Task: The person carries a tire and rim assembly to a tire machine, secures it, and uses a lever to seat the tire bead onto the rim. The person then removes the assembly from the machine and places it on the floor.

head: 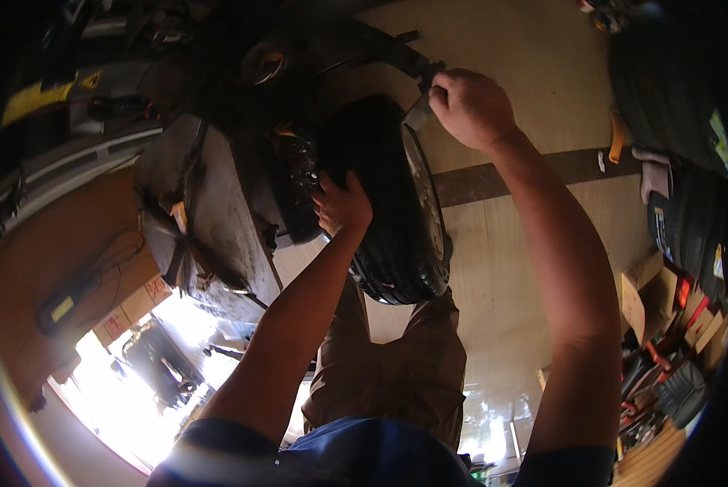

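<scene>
A black tyre (394,268) on a metal wheel rim (423,189) stands upright between my legs, beside a tyre-changing machine. My left hand (344,206) holds the tyre's left edge, thumb on the tread and fingers over the dark side facing the machine. At the upper right of the wheel, my right hand (475,108) is closed around the end of the dark bead-breaker arm (394,52). A flat bead-breaker blade (419,114) hangs below that fist, at the wheel's right side. Deep shadow hides the tyre's upper part and the left fingertips.
The machine's round turntable (230,176) with crossed clamps is at my left. More tyres (668,97) stand along the right, above an open cardboard box (647,298) and jumbled tools (650,383). A dark strip (479,182) crosses the pale floor (486,255).
</scene>
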{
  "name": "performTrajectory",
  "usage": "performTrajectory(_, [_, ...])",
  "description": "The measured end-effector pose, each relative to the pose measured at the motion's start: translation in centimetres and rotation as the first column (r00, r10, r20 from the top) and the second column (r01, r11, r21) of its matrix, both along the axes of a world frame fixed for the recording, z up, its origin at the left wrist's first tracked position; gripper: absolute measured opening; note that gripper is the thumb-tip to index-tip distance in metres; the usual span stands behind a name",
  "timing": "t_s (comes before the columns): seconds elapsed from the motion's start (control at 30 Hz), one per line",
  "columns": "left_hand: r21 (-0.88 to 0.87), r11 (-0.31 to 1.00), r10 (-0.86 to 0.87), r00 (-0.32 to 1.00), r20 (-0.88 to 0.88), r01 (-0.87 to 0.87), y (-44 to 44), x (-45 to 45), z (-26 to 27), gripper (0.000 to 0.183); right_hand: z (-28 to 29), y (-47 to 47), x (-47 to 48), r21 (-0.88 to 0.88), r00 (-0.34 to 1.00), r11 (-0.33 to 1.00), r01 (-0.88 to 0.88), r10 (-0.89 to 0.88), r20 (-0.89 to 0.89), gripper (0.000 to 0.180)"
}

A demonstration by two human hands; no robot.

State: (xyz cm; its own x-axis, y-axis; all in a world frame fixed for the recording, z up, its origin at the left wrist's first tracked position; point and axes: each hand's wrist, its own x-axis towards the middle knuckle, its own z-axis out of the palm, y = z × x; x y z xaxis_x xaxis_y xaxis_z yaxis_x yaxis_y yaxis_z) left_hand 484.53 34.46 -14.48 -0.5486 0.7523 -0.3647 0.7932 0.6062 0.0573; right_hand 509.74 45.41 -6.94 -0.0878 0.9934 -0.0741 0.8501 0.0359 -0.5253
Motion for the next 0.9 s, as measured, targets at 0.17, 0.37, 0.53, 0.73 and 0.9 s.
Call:
performTrajectory(0.17, [-0.003, 1.000, 0.006, 1.000, 0.009, -0.006, 0.04, -0.07, -0.26, 0.069, -0.13, -0.21, -0.11, 0.047, 1.000, 0.999, 0.022, -0.022, -0.004, 0.021])
performTrajectory(0.37, [0.015, 1.000, -0.019, 1.000, 0.021, 0.018, -0.01, -0.24, -0.33, 0.069, -0.24, -0.16, -0.25, 0.089, 0.999, 0.995, 0.044, -0.043, -0.013, 0.021])
performTrajectory(0.53, [-0.015, 1.000, -0.017, 0.999, 0.035, 0.017, -0.11, -0.37, -0.40, 0.070, -0.40, -0.33, -0.36, 0.094, 0.999, 0.994, 0.049, -0.049, 0.002, 0.016])
performTrajectory(0.73, [0.015, 0.999, -0.029, 1.000, 0.000, 0.029, -0.14, -0.28, -0.41, 0.068, -0.52, -0.35, -0.40, 0.097, 0.999, 0.994, 0.050, -0.051, 0.012, 0.013])
performTrajectory(0.9, [0.002, 1.000, -0.025, 0.999, 0.035, 0.025, -0.02, -0.30, -0.20, 0.071, -0.51, -0.49, -0.47, 0.092, 0.998, 0.994, 0.060, -0.060, -0.006, 0.014])
